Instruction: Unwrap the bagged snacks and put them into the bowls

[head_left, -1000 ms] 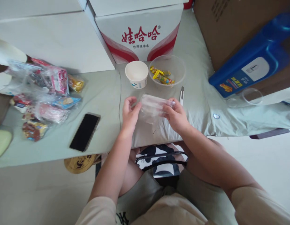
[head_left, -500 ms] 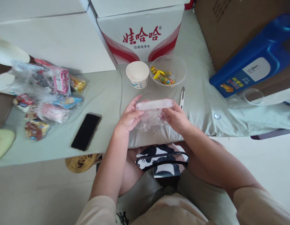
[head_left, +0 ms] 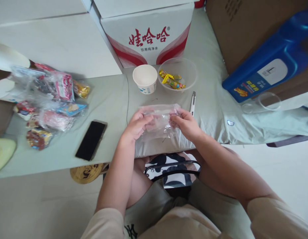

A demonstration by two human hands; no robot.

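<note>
I've got one clear plastic bag [head_left: 160, 120] at frame centre, low over the counter [head_left: 111, 99] edge, long axis left-right. The left hand [head_left: 137, 125] is clamped on its left end and the right hand [head_left: 186, 123] on its right end, the hands apart and equally near. Above it sit one paper cup [head_left: 145, 78] and one clear bowl [head_left: 191, 71] with a few wrapped candies [head_left: 171, 80]. One slim white tool [head_left: 192, 101] lies just right of the bag, one black phone [head_left: 91, 140] and one heap of snack packets [head_left: 49, 99] are at frame left, and one blue jug [head_left: 268, 56] is at upper right.
</note>
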